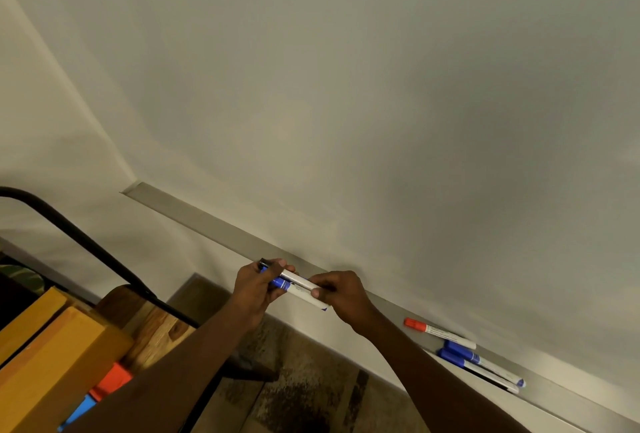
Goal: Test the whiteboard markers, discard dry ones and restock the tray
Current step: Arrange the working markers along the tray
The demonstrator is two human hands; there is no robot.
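Observation:
A blank whiteboard [346, 86] fills the upper view, with a long grey marker tray [194, 216] along its lower edge. My left hand [254, 288] grips two markers together over the tray: a blue-capped marker [294, 288] and a black-capped marker [291, 276]. My right hand [341, 292] pinches the other end of the black-capped marker's white barrel. Further right in the tray lie a red-capped marker [438, 331] and two blue-capped markers [479, 363], side by side.
A black metal frame bar [86, 245] curves across the lower left above a wooden surface [156, 328]. Yellow boxes [52, 353] stand at the left, with red and blue items [104, 386] beside them. A patterned rug [294, 380] covers the floor below.

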